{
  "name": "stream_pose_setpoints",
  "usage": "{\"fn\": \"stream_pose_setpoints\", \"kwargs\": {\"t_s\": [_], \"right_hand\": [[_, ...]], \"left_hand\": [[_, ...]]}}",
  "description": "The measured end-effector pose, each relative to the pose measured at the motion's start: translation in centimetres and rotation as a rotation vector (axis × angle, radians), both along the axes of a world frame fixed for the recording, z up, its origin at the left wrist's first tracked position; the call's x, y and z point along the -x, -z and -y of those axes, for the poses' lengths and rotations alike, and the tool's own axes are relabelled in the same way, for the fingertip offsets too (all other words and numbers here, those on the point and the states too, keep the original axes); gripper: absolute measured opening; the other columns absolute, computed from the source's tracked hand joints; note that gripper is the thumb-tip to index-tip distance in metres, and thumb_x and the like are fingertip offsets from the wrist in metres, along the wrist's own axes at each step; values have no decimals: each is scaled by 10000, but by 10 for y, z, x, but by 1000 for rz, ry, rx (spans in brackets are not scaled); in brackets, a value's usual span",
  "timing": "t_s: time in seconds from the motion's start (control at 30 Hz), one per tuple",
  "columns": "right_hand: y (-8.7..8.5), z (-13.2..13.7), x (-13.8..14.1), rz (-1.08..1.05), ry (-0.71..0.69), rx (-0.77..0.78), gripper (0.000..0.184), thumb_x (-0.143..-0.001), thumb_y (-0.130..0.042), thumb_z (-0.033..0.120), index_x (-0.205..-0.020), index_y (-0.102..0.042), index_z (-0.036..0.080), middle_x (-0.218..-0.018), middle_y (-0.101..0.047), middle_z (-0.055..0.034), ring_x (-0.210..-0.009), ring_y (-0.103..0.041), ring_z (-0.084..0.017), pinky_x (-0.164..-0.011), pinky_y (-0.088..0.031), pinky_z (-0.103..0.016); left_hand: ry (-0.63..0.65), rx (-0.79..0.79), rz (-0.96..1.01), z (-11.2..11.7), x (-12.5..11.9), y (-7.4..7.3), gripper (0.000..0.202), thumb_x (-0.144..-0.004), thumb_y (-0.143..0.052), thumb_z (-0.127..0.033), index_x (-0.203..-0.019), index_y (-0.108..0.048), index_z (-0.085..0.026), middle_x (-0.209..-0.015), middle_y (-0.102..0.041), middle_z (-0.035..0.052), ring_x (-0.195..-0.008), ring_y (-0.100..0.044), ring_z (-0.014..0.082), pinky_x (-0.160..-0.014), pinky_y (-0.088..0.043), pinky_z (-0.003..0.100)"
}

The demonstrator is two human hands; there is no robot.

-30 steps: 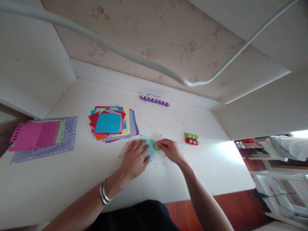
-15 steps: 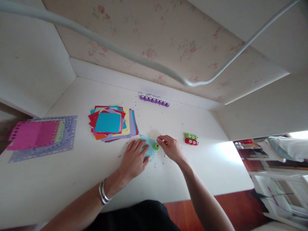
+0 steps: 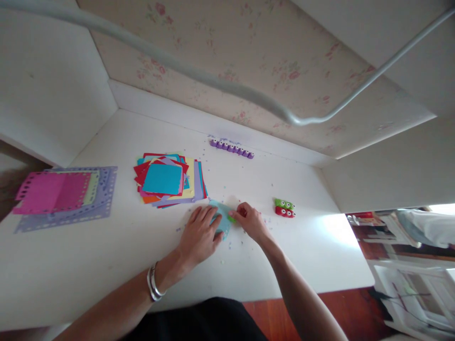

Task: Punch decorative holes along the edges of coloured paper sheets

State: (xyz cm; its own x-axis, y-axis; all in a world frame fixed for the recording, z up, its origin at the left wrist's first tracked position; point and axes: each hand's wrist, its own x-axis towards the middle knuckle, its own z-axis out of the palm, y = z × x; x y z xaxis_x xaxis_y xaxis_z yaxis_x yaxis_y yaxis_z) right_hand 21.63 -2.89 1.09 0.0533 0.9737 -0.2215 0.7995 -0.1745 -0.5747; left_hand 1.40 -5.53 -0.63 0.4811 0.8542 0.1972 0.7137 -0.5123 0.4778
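Note:
My left hand (image 3: 201, 232) lies with fingers spread on a light blue sheet of paper (image 3: 224, 220), pressing it to the table. Small punched holes run along the sheet's lower right edge. At the sheet's right edge sits a small green paper punch (image 3: 232, 218), mostly covered by my right hand (image 3: 250, 219). The fingers of that hand are closed, with the thumb over the punch. Tiny paper bits are scattered around both hands.
Left of centre lies a stack of coloured paper (image 3: 162, 179); farther left are punched pink sheets (image 3: 57, 192) over purple ones. Purple punches (image 3: 232, 148) line up near the back wall. Green punches (image 3: 284, 203) and red punches (image 3: 285, 212) stand at the right.
My right hand has moved from beside the green punch onto it, and its thumb now covers the top. My left hand stays on the light blue paper. The view has shifted slightly.

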Motion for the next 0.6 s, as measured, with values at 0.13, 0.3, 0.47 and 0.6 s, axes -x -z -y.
{"fn": "stream_pose_setpoints", "kwargs": {"t_s": [0.13, 0.3, 0.47, 0.6], "right_hand": [[1, -2, 0, 52, 23, 53, 459, -750, -589, 615, -577, -523, 195, -485, -401, 57, -479, -377, -97, -437, -250, -219], [4, -1, 1, 62, -18, 79, 565, -784, -531, 637, -463, -420, 185, -461, -285, 56, -461, -313, -84, -432, -197, -223], [7, 0, 2, 45, -33, 95, 586, -811, -496, 626, -450, -361, 184, -485, -228, 57, -471, -269, -79, -449, -179, -229], [6, 2, 3, 16, -24, 86, 574, -814, -496, 615, -455, -372, 185, -490, -236, 57, -479, -269, -83, -455, -184, -231]], "left_hand": [[8, -8, -14, 0, -1, 1, 366, -854, -565, -339, -1191, -571, -197, -1323, -526, 123, -1261, -429, 299, -1108, -261, 495], [7, -8, -18, 0, -2, 2, 357, -857, -565, -339, -1181, -573, -189, -1322, -521, 129, -1265, -428, 294, -1115, -253, 493], [-1, -6, -11, 0, -1, 2, 355, -866, -551, -335, -1191, -572, -195, -1323, -523, 118, -1266, -431, 286, -1118, -258, 488], [3, -11, -24, 1, 0, 3, 370, -868, -545, -342, -1204, -576, -192, -1331, -524, 120, -1270, -429, 290, -1119, -263, 489]]}}
